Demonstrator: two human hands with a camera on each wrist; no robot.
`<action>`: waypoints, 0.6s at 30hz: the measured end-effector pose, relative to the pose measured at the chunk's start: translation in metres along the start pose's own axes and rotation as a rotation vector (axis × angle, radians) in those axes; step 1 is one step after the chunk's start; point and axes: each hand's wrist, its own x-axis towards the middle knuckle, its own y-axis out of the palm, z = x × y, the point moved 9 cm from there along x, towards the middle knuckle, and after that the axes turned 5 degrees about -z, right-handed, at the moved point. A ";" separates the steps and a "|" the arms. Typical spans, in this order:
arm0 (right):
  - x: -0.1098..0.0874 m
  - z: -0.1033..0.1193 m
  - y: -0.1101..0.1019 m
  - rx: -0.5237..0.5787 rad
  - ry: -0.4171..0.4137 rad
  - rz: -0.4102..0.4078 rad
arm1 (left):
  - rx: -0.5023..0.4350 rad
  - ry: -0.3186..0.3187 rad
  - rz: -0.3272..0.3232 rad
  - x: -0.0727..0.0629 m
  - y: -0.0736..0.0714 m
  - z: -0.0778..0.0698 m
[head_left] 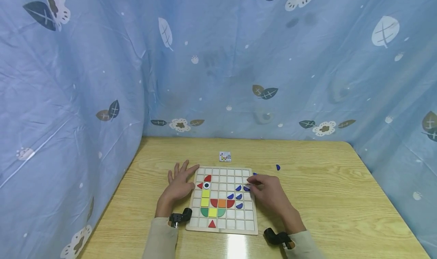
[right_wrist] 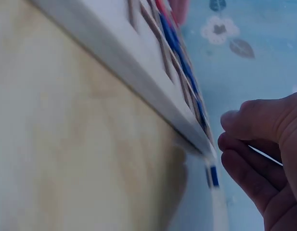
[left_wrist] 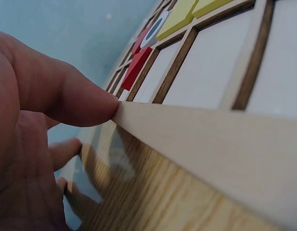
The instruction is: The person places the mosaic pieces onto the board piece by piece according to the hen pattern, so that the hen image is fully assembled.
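A wooden grid board lies on the table, with coloured pieces forming a bird-like figure. My left hand is at its left edge, fingers spread; in the left wrist view the thumb touches the board's rim. Over the right edge is my right hand, fingers bent and fingertips beside a blue half-circle piece in a cell. Nothing shows between thumb and fingers in the right wrist view. More blue half-circles sit in nearby cells. Red, yellow, orange and green pieces fill cells at left and below.
A small printed pattern card lies behind the board. One loose blue half-circle is on the table to the right; another blue piece shows at the board's right edge, partly behind my right hand. Blue patterned curtains hang behind the table.
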 end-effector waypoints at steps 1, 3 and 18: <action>0.001 -0.004 -0.006 0.000 0.011 -0.016 | -0.001 0.001 0.001 0.000 0.000 0.000; 0.002 -0.013 -0.019 -0.020 0.028 -0.044 | -0.006 0.005 0.001 0.000 0.000 0.000; 0.031 -0.086 -0.073 -0.036 0.089 -0.050 | -0.019 0.009 -0.010 0.000 -0.002 0.000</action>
